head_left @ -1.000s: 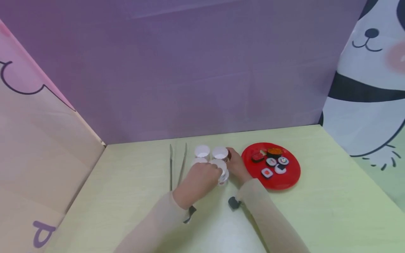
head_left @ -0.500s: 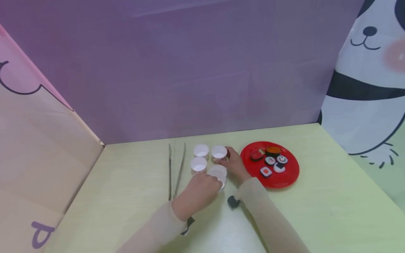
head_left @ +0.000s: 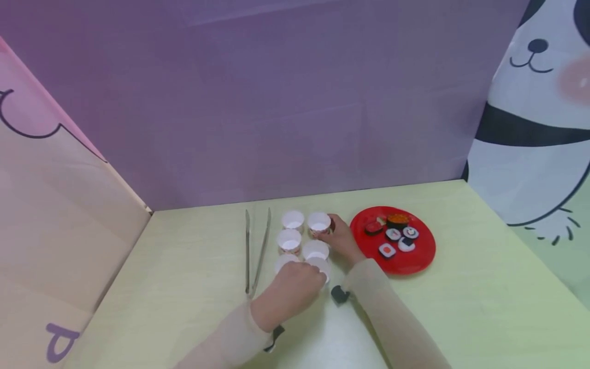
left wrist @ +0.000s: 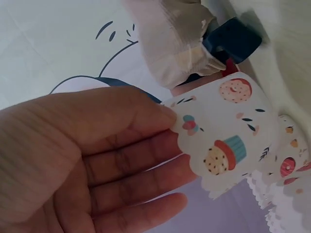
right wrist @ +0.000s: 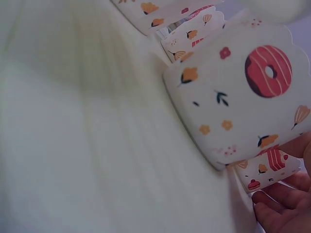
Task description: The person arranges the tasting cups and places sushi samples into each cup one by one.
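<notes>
In the head view, white paper baking cups stand in two columns. My left hand [head_left: 291, 292] is over the front pair and pinches the rim of the front right baking cup [left wrist: 228, 131], printed with a cupcake and doughnuts, between thumb and forefinger. The other fingers are loosely stretched below. My right hand [head_left: 343, 240] grips the back right baking cup [head_left: 319, 224], thumb at its near side and fingers round the far side. The middle right baking cup [right wrist: 233, 92] shows a pink doughnut in the right wrist view. The front left baking cup [head_left: 286, 262] is partly hidden by my left hand.
Metal tongs [head_left: 248, 251] lie left of the cups, arms spread and pointing away. Right of my right hand, a red plate [head_left: 415, 264] bears several toy sushi pieces [head_left: 397, 220]. A purple backdrop [head_left: 276, 102] rises behind the table [head_left: 193, 287].
My left hand has moved toward me with the front right cup, now apart from the middle right one. The middle left and front left cups have come into sight. The right hand keeps its place.
</notes>
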`<state>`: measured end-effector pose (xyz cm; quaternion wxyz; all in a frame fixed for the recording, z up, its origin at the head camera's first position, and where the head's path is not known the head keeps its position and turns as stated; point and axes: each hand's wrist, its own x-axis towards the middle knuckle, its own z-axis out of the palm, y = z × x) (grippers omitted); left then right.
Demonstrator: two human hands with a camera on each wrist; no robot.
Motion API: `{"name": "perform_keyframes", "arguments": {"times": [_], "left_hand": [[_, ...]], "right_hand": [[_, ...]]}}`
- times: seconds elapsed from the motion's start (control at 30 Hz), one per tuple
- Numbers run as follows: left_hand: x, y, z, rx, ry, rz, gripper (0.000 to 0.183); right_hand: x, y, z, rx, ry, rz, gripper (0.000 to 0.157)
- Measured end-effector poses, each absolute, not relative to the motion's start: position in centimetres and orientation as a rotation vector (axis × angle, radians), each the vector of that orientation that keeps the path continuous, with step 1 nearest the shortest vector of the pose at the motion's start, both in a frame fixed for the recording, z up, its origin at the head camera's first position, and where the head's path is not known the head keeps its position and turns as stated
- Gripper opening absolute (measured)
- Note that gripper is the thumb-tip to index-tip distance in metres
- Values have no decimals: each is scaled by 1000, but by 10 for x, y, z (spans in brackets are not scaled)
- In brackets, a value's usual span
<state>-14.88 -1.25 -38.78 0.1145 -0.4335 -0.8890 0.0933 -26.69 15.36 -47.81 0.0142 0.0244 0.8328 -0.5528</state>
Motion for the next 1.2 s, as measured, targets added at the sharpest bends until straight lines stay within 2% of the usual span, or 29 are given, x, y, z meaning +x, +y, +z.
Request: {"name": "perform_keyframes", "arguments": {"times": [0.53,1.03,1.2], "left_hand": [[-159,-9,-409,-1299,-2651,223,9],[-164,-3,-412,-1265,-2659,260,9],[-164,-4,-411,-1261,-2651,247,8]], "right_hand": [[-264,153,-476,70,2547,-1768,61],[-265,155,-474,98,2537,-1747,62],[-264,157,-474,29,2531,-1784,70]]}}
